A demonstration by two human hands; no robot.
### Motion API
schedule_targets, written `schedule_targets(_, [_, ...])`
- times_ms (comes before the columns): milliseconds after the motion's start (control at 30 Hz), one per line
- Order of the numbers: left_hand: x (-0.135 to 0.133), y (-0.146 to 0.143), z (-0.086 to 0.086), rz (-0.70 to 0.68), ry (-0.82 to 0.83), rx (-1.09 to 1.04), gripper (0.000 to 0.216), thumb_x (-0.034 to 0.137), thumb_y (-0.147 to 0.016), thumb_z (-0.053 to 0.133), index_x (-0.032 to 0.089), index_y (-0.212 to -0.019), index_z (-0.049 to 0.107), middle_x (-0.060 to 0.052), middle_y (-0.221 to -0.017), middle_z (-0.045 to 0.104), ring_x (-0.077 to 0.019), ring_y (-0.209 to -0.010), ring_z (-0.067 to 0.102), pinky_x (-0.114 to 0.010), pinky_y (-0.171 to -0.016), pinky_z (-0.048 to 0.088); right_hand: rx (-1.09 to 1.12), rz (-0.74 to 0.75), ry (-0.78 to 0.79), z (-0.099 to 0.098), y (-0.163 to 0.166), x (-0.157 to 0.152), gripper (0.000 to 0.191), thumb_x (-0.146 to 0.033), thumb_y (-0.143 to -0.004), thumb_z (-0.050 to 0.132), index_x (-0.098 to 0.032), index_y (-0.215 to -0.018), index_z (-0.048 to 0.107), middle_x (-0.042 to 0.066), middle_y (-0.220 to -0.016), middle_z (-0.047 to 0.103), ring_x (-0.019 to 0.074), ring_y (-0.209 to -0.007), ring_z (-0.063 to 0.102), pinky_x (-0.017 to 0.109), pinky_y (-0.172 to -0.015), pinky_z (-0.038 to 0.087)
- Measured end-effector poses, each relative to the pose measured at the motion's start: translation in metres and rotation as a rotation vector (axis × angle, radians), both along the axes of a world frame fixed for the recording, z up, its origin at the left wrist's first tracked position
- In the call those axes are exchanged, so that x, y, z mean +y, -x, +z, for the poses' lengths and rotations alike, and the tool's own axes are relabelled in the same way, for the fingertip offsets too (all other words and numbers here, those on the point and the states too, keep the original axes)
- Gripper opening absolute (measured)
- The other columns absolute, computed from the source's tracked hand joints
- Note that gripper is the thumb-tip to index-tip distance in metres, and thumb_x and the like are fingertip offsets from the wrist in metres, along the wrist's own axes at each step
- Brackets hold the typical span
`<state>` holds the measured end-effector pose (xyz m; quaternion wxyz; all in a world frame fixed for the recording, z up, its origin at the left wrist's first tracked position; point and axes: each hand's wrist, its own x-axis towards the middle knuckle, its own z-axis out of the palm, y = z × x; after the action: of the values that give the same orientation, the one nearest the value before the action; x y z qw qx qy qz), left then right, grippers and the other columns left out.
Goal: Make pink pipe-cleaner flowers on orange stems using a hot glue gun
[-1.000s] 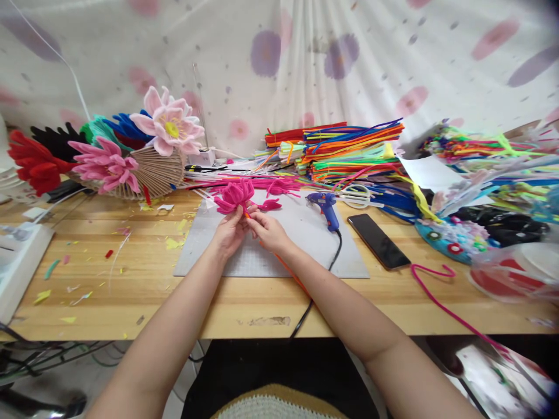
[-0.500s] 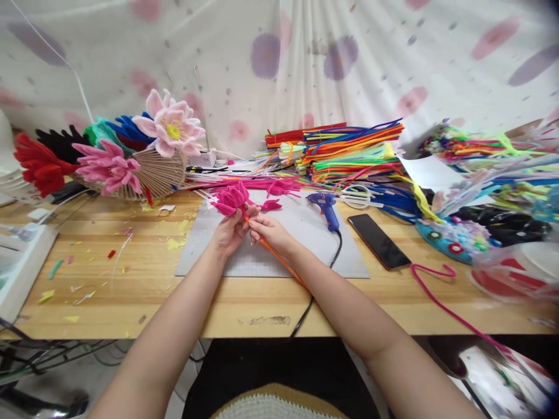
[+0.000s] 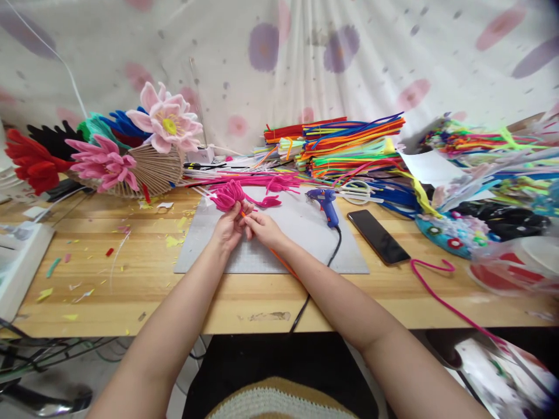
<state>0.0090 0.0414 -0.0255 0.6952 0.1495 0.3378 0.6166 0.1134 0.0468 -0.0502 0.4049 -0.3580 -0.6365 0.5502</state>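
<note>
Over the grey mat (image 3: 305,250), my left hand (image 3: 229,228) is closed around the base of a magenta pipe-cleaner flower (image 3: 229,194), whose petals point up and left. My right hand (image 3: 262,227) pinches an orange pipe cleaner (image 3: 283,261) close under the flower. The orange strand trails down to the right, past my right forearm. Both hands touch or nearly touch each other, and the fingers hide where orange meets magenta. Just behind them lies a loose magenta petal piece (image 3: 269,201).
Right of the hands are a blue glue gun (image 3: 326,205) with a black cord, a phone (image 3: 378,237) and white-handled scissors (image 3: 356,192). Bundled pipe cleaners (image 3: 349,145) line the back. Finished flowers (image 3: 168,121) stand at left, near scattered scraps. A magenta pipe cleaner (image 3: 441,298) overhangs the front edge.
The view has shifted slightly. Both hands stay together at the flower's base, with the right fingers a little further up and left along the orange pipe cleaner.
</note>
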Motion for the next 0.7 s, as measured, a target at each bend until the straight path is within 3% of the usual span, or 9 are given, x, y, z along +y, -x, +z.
schedule_targets(200, [0.002,0.003,0.001,0.026,0.065,0.001,0.009,0.016,-0.078,0.058,0.013,-0.07,0.06,-0.001,-0.062,0.066,-0.0105,-0.064,0.065,-0.017,-0.055,0.048,0.05,0.043,0.06,0.001,0.004,0.0,0.018,-0.027,-0.082,0.043,-0.017,-0.069,0.051,-0.007,-0.041,0.05,0.0068,-0.04,0.044,0.02,-0.047,0.034])
schedule_targets(300, [0.003,0.004,0.002,0.036,0.067,0.005,0.004,0.017,-0.075,0.063,0.013,-0.074,0.062,0.0,-0.061,0.065,-0.0103,-0.062,0.064,-0.017,-0.055,0.049,0.084,0.051,0.095,0.0,0.008,-0.001,0.02,-0.031,-0.082,0.045,-0.017,-0.069,0.051,-0.007,-0.04,0.05,0.0071,-0.04,0.045,0.02,-0.047,0.034])
schedule_targets(467, [0.004,0.006,-0.001,0.003,0.046,0.034,0.015,0.021,-0.076,0.062,0.014,-0.089,0.063,0.0,-0.063,0.066,-0.0106,-0.063,0.065,-0.018,-0.057,0.05,0.134,0.046,0.152,-0.003,0.008,-0.001,0.021,-0.036,-0.081,0.048,-0.017,-0.073,0.053,-0.007,-0.041,0.051,0.0069,-0.039,0.046,0.019,-0.047,0.037])
schedule_targets(700, [0.004,0.008,-0.001,-0.22,-0.082,0.066,0.027,0.027,-0.087,0.044,0.013,-0.104,0.061,-0.009,-0.096,0.068,-0.0143,-0.086,0.064,-0.02,-0.062,0.051,0.196,0.047,0.249,-0.003,-0.001,0.003,0.022,-0.037,-0.081,0.049,-0.016,-0.075,0.054,-0.006,-0.043,0.053,0.0073,-0.041,0.049,0.02,-0.049,0.04])
